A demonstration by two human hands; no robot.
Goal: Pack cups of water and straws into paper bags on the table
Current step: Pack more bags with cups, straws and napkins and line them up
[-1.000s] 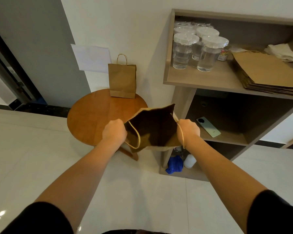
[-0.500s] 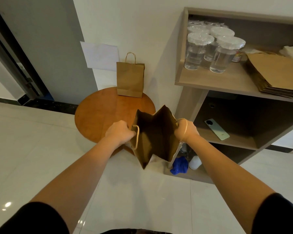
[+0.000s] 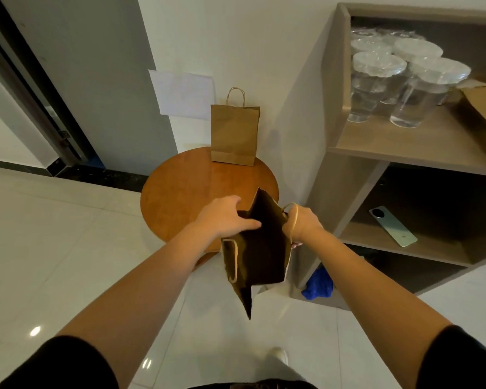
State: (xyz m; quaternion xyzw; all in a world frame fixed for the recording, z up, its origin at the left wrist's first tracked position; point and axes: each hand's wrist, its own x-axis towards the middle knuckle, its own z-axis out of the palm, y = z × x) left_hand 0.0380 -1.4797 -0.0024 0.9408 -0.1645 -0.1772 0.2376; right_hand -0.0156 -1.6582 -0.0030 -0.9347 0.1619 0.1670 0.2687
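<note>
I hold a brown paper bag (image 3: 260, 256) in the air over the near edge of the round wooden table (image 3: 185, 197), its mouth spread open toward me. My left hand (image 3: 225, 216) grips the bag's left rim, thumb lying across the opening. My right hand (image 3: 302, 223) grips the right rim with the twine handle looped over it. A second brown paper bag (image 3: 234, 133) stands upright at the table's far edge against the wall. Several clear cups of water (image 3: 376, 88) with sealed lids stand on the top shelf at right. No straws are visible.
A wooden shelf unit (image 3: 357, 153) stands right of the table. Flat paper bags (image 3: 480, 113) lie stacked beside the cups. A green phone (image 3: 392, 226) lies on the middle shelf and a blue cloth (image 3: 319, 284) at the bottom. A white sheet (image 3: 184, 94) hangs on the wall. My shoe (image 3: 277, 356) shows on the tiled floor.
The view has moved closer to the table and shelf. The bag has swung more upright, its folded bottom now pointing down, and my left thumb has shifted across its opening.
</note>
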